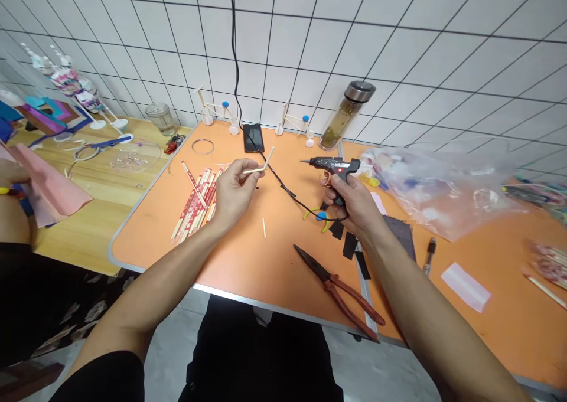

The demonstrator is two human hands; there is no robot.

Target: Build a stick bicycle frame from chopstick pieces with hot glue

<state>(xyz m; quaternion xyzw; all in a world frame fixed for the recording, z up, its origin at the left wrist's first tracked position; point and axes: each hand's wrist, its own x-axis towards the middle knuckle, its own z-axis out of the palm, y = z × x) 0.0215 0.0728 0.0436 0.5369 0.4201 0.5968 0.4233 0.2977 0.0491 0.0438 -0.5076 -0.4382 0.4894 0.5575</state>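
The joined wooden sticks point(262, 164) are held above the orange table point(248, 260), pinched between the thumb and fingers of the left hand point(234, 192); they stick out to the right of this hand, one lying almost flat and the other rising at an angle from its far end, so together they make a small V shape. The right hand point(352, 204) is closed around the grip of a black glue gun point(332, 166), which has a small red light on its body, and the nozzle points to the left, toward the sticks, but it stays apart from them. A black cable point(283, 186) runs between the two hands and goes up along the tiled wall. On the table, just left of the left hand, lies a bundle of chopsticks in red and white paper sleeves point(197, 204). A short piece of stick point(264, 227) lies between the hands, and red-handled pliers point(339, 290) lie nearer to the table edge. Behind the sticks there is a black phone point(253, 137), and further right a glass bottle with a metal cap point(346, 114). A clear plastic bag point(434, 183) lies to the right of the glue gun.
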